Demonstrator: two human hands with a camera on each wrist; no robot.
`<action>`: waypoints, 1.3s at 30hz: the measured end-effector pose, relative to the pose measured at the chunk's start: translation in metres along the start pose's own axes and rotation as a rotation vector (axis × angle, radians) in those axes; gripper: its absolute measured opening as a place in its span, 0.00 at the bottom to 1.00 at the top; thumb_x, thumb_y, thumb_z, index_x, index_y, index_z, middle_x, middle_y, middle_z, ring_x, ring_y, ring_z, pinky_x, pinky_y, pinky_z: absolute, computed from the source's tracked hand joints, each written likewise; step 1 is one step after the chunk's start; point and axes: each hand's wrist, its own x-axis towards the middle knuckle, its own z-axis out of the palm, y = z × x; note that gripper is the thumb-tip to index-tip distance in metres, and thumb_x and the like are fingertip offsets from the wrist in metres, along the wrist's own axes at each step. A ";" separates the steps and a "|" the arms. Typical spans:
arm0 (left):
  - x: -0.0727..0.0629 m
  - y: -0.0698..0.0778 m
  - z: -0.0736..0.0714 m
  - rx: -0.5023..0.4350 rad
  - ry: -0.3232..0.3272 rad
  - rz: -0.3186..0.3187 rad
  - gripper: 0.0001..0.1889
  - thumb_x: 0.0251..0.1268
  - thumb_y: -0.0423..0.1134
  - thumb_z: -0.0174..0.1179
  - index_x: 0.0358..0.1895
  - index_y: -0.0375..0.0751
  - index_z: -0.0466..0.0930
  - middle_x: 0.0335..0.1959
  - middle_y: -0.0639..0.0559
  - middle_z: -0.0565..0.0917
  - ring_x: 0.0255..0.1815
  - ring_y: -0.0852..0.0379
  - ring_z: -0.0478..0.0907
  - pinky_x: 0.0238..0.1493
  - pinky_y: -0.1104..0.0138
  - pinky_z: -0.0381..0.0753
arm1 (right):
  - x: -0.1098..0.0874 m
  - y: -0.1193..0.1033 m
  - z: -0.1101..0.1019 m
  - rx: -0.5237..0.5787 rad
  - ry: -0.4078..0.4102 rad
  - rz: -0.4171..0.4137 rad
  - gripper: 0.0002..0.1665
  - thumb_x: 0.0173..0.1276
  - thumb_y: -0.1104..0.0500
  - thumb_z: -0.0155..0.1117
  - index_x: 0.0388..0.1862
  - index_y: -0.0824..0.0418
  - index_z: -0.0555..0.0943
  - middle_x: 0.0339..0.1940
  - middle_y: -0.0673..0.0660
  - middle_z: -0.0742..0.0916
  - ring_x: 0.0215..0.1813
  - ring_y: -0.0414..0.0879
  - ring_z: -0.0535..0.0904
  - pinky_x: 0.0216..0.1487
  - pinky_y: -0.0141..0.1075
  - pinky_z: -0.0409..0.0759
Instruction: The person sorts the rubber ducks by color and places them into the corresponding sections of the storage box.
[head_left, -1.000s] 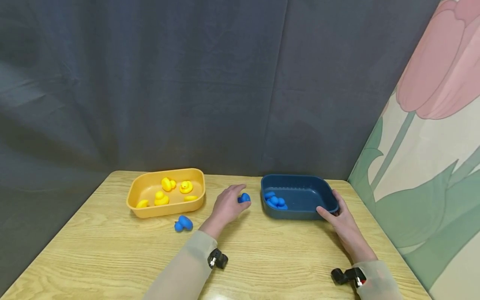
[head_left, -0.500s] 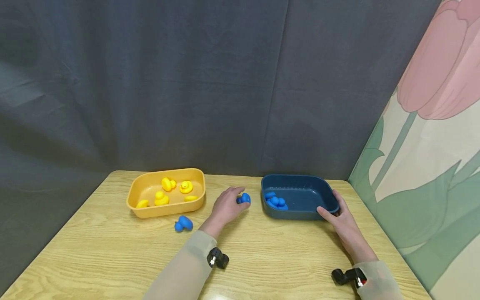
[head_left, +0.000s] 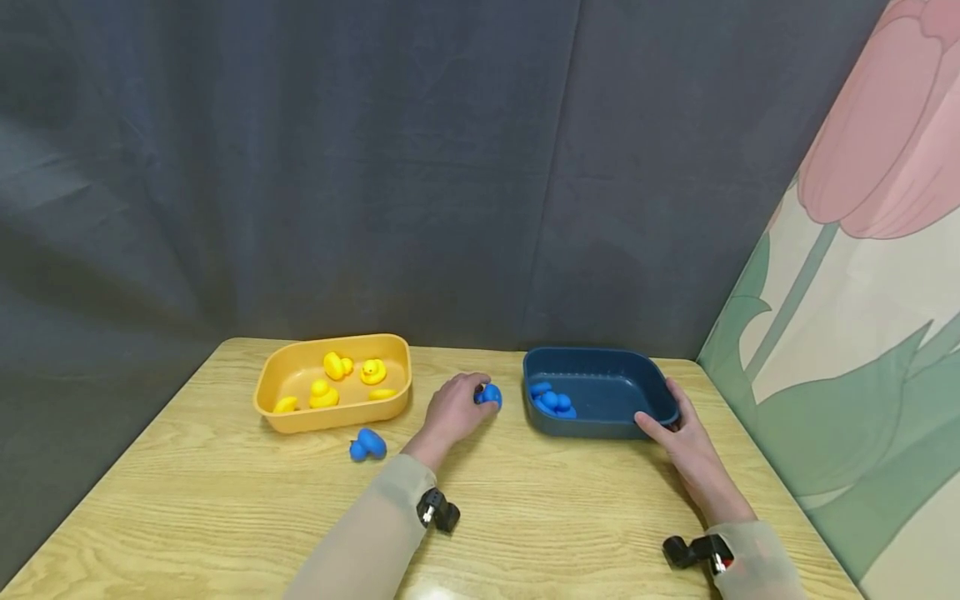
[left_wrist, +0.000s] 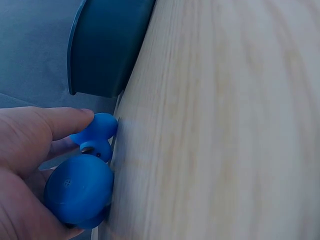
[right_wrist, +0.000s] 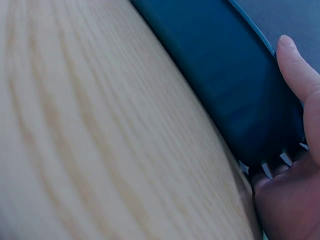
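Note:
In the head view, my left hand (head_left: pixel 455 408) is at the table's middle, its thumb and fingers around blue rubber ducks (head_left: pixel 491 396). The left wrist view shows a large round duck body (left_wrist: pixel 79 189) near the palm and a smaller blue part (left_wrist: pixel 102 126) against a fingertip; the hand partly hides them, so I cannot tell their number. They appear to touch the tabletop. My right hand (head_left: pixel 688 446) holds the near right corner of a dark blue tub (head_left: pixel 592 429), thumb at the rim and fingers round the outer wall. Several blue ducks (head_left: pixel 551 402) lie in its left end.
A yellow tub (head_left: pixel 330 421) with several yellow rubber ducks (head_left: pixel 324 395) stands at the back left. Another blue duck (head_left: pixel 369 445) lies on the wooden table (head_left: pixel 525 517) in front of it. A dark curtain (head_left: pixel 450 167) hangs behind, and a flower-patterned wall (head_left: pixel 862 333) borders the right.
The left thumb and fingers have drawn in closer around the blue ducks. My right hand and both tubs stay where they were.

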 end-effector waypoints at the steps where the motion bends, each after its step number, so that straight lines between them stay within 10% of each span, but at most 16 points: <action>1: 0.000 0.000 0.000 0.002 0.000 0.002 0.25 0.75 0.44 0.74 0.69 0.39 0.85 0.64 0.40 0.87 0.66 0.40 0.83 0.70 0.44 0.81 | 0.000 0.000 0.000 -0.001 0.000 -0.001 0.62 0.85 0.51 0.67 0.95 0.48 0.32 0.94 0.59 0.39 0.92 0.65 0.40 0.88 0.50 0.51; 10: 0.000 0.001 -0.001 0.000 0.000 0.009 0.23 0.74 0.42 0.74 0.67 0.38 0.86 0.62 0.41 0.88 0.64 0.41 0.85 0.68 0.46 0.82 | -0.002 -0.001 -0.001 -0.007 0.005 -0.007 0.61 0.85 0.52 0.67 0.95 0.50 0.33 0.94 0.60 0.41 0.92 0.64 0.41 0.79 0.29 0.57; 19: -0.001 0.007 -0.003 -0.046 0.041 0.037 0.24 0.75 0.40 0.74 0.69 0.37 0.85 0.60 0.40 0.87 0.62 0.42 0.85 0.66 0.47 0.84 | 0.001 -0.001 -0.002 0.002 0.004 -0.009 0.62 0.86 0.52 0.67 0.94 0.50 0.31 0.94 0.61 0.39 0.92 0.66 0.39 0.88 0.62 0.47; 39: 0.010 0.051 -0.013 -0.120 0.112 0.104 0.24 0.77 0.42 0.74 0.71 0.42 0.84 0.59 0.45 0.87 0.55 0.47 0.85 0.57 0.53 0.86 | 0.000 0.002 -0.001 0.010 0.004 -0.013 0.62 0.85 0.53 0.68 0.95 0.50 0.32 0.94 0.61 0.40 0.91 0.67 0.40 0.87 0.64 0.47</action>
